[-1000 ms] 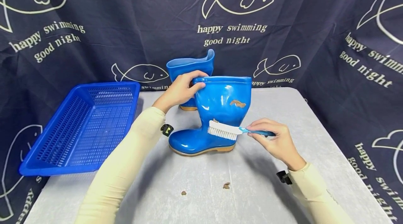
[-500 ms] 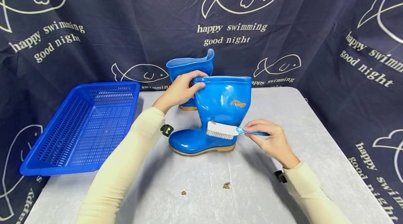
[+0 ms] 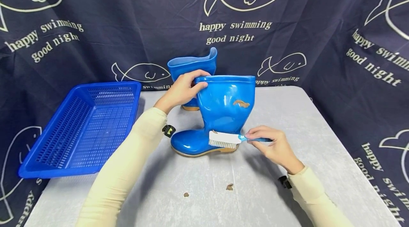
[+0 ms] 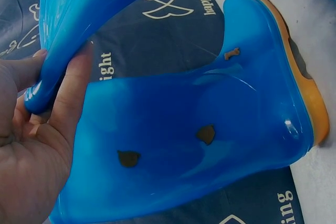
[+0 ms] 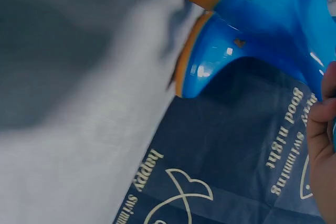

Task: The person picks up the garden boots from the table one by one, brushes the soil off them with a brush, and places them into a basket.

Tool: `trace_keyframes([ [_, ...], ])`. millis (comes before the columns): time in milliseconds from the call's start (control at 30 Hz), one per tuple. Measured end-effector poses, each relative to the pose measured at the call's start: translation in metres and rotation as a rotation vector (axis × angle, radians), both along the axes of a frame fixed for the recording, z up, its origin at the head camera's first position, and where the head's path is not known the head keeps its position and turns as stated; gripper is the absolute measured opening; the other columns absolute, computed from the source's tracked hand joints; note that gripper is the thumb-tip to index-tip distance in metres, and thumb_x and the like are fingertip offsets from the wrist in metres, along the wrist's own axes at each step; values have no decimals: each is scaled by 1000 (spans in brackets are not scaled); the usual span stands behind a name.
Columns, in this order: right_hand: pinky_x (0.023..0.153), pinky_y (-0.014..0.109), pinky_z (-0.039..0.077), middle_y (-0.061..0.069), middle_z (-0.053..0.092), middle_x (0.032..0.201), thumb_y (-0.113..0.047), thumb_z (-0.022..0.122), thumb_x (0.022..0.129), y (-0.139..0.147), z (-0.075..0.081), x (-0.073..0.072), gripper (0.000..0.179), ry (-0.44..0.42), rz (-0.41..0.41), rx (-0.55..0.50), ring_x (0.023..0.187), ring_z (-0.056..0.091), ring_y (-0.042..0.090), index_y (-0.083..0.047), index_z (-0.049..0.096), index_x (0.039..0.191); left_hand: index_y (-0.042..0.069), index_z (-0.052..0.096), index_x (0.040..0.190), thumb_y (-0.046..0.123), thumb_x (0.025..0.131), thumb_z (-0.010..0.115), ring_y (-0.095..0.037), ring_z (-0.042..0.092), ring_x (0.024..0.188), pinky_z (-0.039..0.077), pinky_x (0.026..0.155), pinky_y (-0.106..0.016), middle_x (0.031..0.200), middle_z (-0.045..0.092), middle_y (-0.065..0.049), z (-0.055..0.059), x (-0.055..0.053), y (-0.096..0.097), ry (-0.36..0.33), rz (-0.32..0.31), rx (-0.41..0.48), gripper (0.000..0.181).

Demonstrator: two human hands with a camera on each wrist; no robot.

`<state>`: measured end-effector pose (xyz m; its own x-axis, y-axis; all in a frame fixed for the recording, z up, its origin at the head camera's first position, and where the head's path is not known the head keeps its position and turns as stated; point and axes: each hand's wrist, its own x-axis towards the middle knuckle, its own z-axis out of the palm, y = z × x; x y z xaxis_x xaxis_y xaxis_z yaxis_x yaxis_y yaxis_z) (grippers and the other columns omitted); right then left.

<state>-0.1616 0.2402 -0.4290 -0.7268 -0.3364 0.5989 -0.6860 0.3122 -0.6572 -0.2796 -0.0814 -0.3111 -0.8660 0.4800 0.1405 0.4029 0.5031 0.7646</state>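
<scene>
A blue rubber boot (image 3: 220, 108) stands upright on the table, toe to the left, with a brown patch (image 3: 241, 104) high on its shaft. My left hand (image 3: 183, 88) pinches its top rim, thumb on the near side. In my right hand (image 3: 271, 145) is a scrub brush (image 3: 226, 137), gripped by its blue handle. Its white bristles lie over the boot's lower side, just above the tan sole. Another brown bit shows at the brush head's upper left corner. Behind stands a second blue boot (image 3: 191, 66); the left wrist view shows small brown patches (image 4: 128, 158) on it.
At the left sits a blue plastic basket (image 3: 60, 173) with slotted walls. Two brown flakes, one larger (image 3: 229, 187) and one small (image 3: 186, 194), lie on the grey tabletop (image 3: 271, 198) near the front. A dark fish-print curtain (image 3: 159, 14) hangs behind and at the sides.
My right hand has drawn the brush slightly left and down the boot's side toward the sole. The left hand keeps its hold on the rim, and the boot stays in place.
</scene>
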Motion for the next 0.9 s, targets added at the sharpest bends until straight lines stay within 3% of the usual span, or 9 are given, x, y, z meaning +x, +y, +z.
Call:
trace_keyframes([
  [167, 89, 16, 54, 11, 75, 94, 22, 79, 68, 0, 9, -4, 36, 22, -43, -50, 95, 69, 4, -4, 79, 92, 20, 56, 139, 31, 104, 56, -28, 68, 116, 62, 85, -43, 144, 58, -7, 0, 0, 1, -2, 2, 2, 37],
  [300, 91, 15, 53, 11, 76, 93, 17, 82, 69, 1, 6, -3, 32, -10, -65, 1, 96, 69, 2, -6, 80, 91, 20, 56, 139, 31, 104, 55, -28, 68, 116, 62, 85, -43, 144, 58, -7, 0, 0, 1, -7, -1, 5, 37],
  [567, 82, 13, 54, 6, 76, 93, 12, 81, 74, 6, -7, 2, 28, -71, 21, 103, 91, 69, 3, -9, 80, 93, 20, 56, 140, 31, 104, 56, -30, 69, 116, 62, 85, -43, 144, 59, -8, -1, 0, 0, -21, 5, 18, 38],
  [767, 77, 17, 56, 6, 76, 93, 12, 81, 74, 9, 4, 7, 28, -135, 4, 37, 91, 70, 6, -9, 80, 93, 20, 55, 140, 32, 104, 56, -30, 68, 118, 62, 85, -44, 145, 58, -8, -2, 0, 1, -25, 2, 15, 38],
  [900, 78, 16, 56, 9, 75, 91, 18, 81, 70, 9, 13, 7, 32, -83, -18, -14, 91, 70, 6, -6, 79, 91, 20, 56, 139, 31, 104, 56, -30, 68, 117, 62, 85, -44, 144, 58, -8, -1, 0, 2, -18, 6, 15, 37],
])
